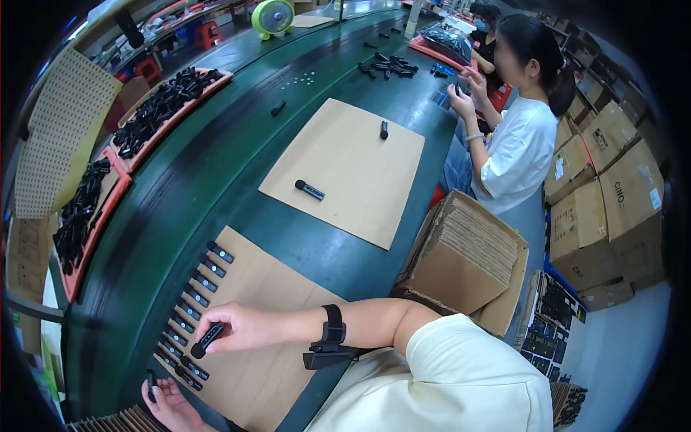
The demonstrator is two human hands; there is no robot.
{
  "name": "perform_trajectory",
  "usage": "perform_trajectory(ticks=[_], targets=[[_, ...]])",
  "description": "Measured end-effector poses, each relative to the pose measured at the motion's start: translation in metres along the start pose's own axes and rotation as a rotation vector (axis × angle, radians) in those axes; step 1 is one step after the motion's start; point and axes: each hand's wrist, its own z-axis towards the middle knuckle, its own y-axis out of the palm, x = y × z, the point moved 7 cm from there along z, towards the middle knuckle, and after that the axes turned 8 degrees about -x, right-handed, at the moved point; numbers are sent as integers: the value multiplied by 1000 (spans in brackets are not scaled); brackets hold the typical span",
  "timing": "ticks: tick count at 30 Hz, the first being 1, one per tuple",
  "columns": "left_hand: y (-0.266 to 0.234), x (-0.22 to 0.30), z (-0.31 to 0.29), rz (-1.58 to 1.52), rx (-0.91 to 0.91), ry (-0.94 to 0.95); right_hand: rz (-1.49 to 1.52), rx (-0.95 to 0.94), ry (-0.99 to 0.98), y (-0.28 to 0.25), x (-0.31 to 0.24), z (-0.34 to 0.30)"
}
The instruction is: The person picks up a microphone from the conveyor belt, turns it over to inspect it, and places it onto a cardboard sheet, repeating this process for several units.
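My right hand [232, 325] is closed round a small black microphone [208, 340] with a round head and a buttoned face, over the left part of a brown cardboard sheet [277, 324]. Along that sheet's left edge lies a slanting row of several similar black microphones [188, 310], side by side. Lower left, beside the row's near end, my left hand [175, 405] pinches a small slim black piece [151, 387], whose kind I cannot make out. A second cardboard sheet [345, 158] farther off bears two microphones, one near [309, 190] and one far [384, 130].
Orange-red trays [121, 189] heaped with black parts line the left side of the green bench [245, 252]. A carton of cardboard sheets [468, 252] stands at the right. A co-worker [515, 144] sits beyond it, near a loose pile of black pieces [392, 66].
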Motion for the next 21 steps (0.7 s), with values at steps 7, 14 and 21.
perform_trajectory(ticks=[7,14,21], targets=[[9,-9,-21,0,-79,-16,-19,-34,85,6,6,-2],[15,-5,-23,2,-87,-10,-31,-62,94,12,4,-2],[28,2,-27,60,-117,0,-47,-57,108,9,6,-4]])
